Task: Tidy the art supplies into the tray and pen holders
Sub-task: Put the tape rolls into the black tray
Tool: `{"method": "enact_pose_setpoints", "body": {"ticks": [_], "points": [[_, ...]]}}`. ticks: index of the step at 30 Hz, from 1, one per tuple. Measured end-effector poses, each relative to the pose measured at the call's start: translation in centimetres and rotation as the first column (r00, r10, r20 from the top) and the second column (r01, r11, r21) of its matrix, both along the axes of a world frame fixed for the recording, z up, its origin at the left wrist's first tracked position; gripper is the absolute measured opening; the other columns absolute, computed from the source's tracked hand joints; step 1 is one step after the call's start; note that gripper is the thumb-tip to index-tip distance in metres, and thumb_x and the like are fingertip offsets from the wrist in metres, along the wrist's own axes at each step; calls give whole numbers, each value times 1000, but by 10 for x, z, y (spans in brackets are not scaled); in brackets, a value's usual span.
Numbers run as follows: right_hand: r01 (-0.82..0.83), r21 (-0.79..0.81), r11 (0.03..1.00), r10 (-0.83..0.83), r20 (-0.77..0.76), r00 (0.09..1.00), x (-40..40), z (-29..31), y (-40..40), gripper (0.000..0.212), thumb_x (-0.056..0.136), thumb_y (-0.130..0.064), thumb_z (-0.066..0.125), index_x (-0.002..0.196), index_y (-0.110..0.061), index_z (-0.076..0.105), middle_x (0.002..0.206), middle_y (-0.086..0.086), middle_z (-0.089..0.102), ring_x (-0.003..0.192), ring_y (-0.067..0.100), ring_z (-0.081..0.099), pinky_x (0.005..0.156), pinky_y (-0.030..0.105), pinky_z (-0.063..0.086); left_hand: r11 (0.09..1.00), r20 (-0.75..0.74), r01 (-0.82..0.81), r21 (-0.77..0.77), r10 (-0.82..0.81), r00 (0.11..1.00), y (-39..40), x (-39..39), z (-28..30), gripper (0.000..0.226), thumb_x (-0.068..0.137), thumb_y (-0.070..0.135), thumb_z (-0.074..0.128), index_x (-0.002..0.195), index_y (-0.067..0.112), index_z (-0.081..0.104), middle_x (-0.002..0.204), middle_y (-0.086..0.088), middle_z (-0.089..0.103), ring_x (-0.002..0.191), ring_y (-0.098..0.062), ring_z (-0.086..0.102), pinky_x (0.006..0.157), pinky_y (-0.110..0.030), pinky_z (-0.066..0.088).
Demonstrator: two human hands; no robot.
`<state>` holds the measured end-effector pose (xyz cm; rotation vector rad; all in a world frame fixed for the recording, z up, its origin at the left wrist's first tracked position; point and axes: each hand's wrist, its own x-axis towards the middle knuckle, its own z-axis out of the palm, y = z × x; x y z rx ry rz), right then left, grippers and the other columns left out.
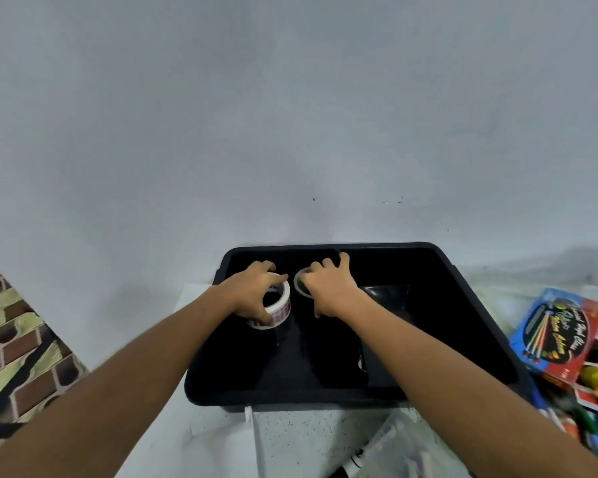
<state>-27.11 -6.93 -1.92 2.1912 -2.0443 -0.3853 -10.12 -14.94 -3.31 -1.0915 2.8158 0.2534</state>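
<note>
Right hand [328, 288] over half-hidden roll [300, 286]

black tray [480, 305], white-and-red tape roll [279, 313]

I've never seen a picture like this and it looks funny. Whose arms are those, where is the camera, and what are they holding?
The camera sits on a person's head, looking down, so you see their own two arms. Both hands reach into a black tray on a pale table. The left hand holds a white roll of tape with red print. The right hand grips a second ring, mostly hidden, probably another tape roll. At the right lies a colourful box of art supplies, not yet tidied away.
</note>
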Motion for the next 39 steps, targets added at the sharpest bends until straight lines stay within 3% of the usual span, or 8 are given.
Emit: {"method": "enact_pose_setpoints", "body": {"ticks": [2,5,8,12,16,26,35,39], "points": [[2,-14,1000,1,187,982,-4,7,7,67,80,-42,71,138,-20,46,141,8,42,131,31,37,111,61,16,1000,15,-13,-19,13,1000,1,1,0,99,65,41,79,149,26,30,145,-3,26,136,-20,22,106,-37,39],[38,-98,994,16,503,864,-23,22,28,60,86,-45,63,139,-21,47,143,6,41,130,28,40,106,51,31,999,70,-18,-30,20,997,6,-3,9,98,66,43,78,150,26,29,141,-2,33,133,-20,28,104,-38,40],[76,-151,986,30,600,799,-57,35,60,60,88,-41,64,141,-20,45,147,4,38,133,24,39,106,44,37,998,52,-51,-28,53,997,13,-15,32,95,65,42,81,147,21,36,139,-4,42,129,-21,41,104,-35,40],[176,-147,973,-47,625,779,-122,49,115,62,87,-35,66,142,-20,44,147,3,38,133,23,41,107,38,37,998,-118,-23,-58,16,993,35,-55,73,79,71,39,79,140,19,48,135,-5,53,123,-21,50,98,-29,40],[283,-144,948,-149,587,796,-194,57,186,62,87,-34,66,142,-18,43,142,7,43,128,25,45,106,39,38,988,-201,111,-110,-131,971,85,-132,101,64,78,42,75,133,19,54,123,-6,58,114,-22,53,96,-33,42],[495,-146,857,-342,557,757,-359,69,368,62,89,-36,65,143,-18,42,146,7,44,132,25,43,104,37,37,912,-208,399,-97,-410,888,231,-341,100,66,82,48,69,139,23,46,138,-2,47,128,-19,42,106,-34,35],[635,-205,745,-393,634,666,-467,58,453,53,86,-35,67,134,-18,53,131,3,57,116,19,53,88,24,38,889,-282,457,-11,-441,852,296,-459,88,64,82,40,70,138,21,48,131,-5,51,117,-21,49,97,-36,43],[703,-238,670,-398,685,611,-510,41,464,46,86,-29,66,128,-15,57,107,-1,58,96,13,53,76,24,37,900,-360,436,9,-404,841,295,-506,82,65,82,38,72,139,19,47,130,-7,52,118,-23,48,95,-34,42]]}}
